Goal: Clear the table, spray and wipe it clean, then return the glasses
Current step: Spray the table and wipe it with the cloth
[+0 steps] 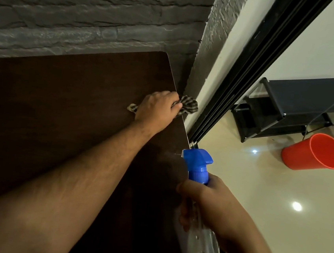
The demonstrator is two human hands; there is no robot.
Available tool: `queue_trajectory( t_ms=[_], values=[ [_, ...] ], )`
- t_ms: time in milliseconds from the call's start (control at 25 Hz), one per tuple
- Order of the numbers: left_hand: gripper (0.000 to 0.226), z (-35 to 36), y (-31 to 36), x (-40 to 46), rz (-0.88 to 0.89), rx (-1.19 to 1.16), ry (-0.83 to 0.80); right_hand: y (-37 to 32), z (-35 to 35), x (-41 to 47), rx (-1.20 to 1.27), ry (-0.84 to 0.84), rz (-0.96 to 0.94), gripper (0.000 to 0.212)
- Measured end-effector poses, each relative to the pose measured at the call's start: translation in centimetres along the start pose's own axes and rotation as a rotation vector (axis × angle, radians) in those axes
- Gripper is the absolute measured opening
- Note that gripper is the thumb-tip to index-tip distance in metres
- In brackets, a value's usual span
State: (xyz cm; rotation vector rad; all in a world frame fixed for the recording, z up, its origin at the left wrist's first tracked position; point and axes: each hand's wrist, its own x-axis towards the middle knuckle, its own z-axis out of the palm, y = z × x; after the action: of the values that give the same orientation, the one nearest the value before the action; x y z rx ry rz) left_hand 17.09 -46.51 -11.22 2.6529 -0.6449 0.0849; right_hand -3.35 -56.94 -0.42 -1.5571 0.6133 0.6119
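left grip outstretched and clenched, right grip curled.

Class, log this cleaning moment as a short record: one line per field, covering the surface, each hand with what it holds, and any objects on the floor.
surface: dark wooden table against a grey brick wall
left hand: grips a striped cloth at the table's right edge
right hand: holds a clear spray bottle with a blue trigger head, nozzle aimed at the table
floor: orange bucket, black rack
glasses: none in view

We scan the spray bottle and its blue nozzle, the desk, the orange bucket: we find no word, brand or number to read anywhere.
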Motion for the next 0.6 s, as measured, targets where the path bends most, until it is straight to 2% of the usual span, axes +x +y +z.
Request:
queue_trajectory(
  t_ms=[200, 320, 400, 520, 600],
  values=[
    [0.022, -0.7, 3.0, -7.8, 0.188, -0.089, -0.105, -0.3, -0.2, -1.0, -0.013, 0.021, -0.031, 0.021],
    [0.025, -2.1, 2.4, -14.1, 0.274, -0.073, -0.140, -0.7, -0.7, -1.8, -0.014, -0.007, -0.073, 0.019],
    [0.027, -3.1, 0.3, -15.6, 0.213, -0.030, -0.110, -0.3, -1.2, -2.4, -0.022, -0.031, -0.092, 0.021],
    [0.027, -3.1, -0.3, -11.9, -0.062, 0.116, -0.001, 1.1, -1.6, -3.3, -0.049, -0.040, -0.099, 0.033],
    [0.024, -1.7, 1.3, -7.9, -0.201, 0.130, 0.042, 2.3, -1.5, -4.0, -0.039, -0.041, -0.078, 0.035]
  ],
)
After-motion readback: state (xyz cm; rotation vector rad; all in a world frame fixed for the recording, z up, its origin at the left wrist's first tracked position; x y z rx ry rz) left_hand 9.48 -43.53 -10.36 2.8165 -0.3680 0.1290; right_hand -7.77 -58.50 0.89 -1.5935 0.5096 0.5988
